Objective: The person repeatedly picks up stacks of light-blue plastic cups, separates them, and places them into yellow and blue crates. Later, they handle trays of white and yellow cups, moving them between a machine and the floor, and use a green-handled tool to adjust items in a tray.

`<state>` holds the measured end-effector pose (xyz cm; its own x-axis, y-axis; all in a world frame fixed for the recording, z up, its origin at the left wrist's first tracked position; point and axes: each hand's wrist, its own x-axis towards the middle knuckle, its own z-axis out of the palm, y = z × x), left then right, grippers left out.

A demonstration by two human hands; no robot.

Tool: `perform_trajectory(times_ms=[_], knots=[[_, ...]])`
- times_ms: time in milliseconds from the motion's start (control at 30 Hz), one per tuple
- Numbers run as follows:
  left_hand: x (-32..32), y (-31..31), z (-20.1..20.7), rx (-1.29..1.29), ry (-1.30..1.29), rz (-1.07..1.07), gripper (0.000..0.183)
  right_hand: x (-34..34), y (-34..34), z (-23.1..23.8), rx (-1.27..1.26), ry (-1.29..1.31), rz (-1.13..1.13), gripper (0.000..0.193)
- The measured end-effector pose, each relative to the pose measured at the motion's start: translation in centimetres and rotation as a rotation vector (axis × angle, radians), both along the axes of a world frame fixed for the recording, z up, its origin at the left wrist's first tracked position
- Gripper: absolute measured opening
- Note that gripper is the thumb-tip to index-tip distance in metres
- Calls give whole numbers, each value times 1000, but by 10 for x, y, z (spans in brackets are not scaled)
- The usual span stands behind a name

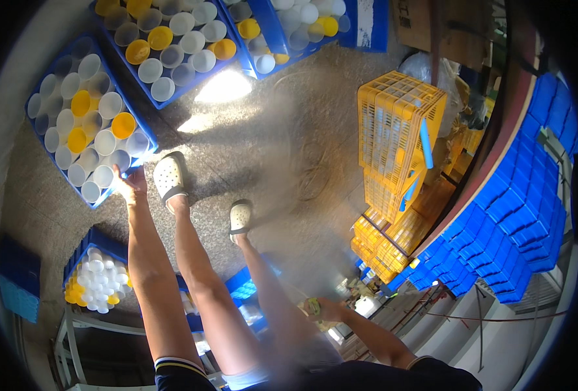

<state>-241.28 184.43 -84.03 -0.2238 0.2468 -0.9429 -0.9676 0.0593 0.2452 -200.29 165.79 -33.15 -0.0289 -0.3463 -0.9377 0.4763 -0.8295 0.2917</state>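
My left arm stretches forward, and my left hand (130, 187) is closed at the near edge of a blue crate (147, 144), its thumb over the rim. The crate holds many translucent white cups (105, 141) standing in rows, with a few yellow cups (123, 125) among them. My right arm is bent, and my right hand (330, 310) is low at my right side, closed around a small yellow-green thing (313, 306). What kind of thing it is I cannot make out.
More blue crates (160, 103) with white and yellow cups stand ahead. Yellow slatted crates (393, 130) are stacked at right, beside stacked blue bins (497, 221). Behind my left arm is another crate of cups (100, 277) above a metal frame (100, 322). My light clogs (169, 176) are on the floor.
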Motion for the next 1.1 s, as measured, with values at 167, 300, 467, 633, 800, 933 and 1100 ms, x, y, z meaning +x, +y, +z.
perform_trajectory(times_ms=[167,300,467,633,800,933,1100], knots=[[-70,8,47,-215,110,-336,28,35,-17,13,298,140,130,20],[-137,-12,119,-238,93,-375,16,56,16,11,459,127,43,20],[-118,-76,266,-174,-4,-680,40,64,96,25,545,241,102,32],[-4,-141,408,-400,268,-504,47,71,181,49,576,417,41,49],[126,-184,497,-680,649,-565,22,55,218,105,1147,556,692,43],[196,-202,540,-915,775,-853,36,17,178,145,1025,611,1083,33],[233,-229,565,-837,743,-872,41,9,125,185,1202,724,1307,28]])
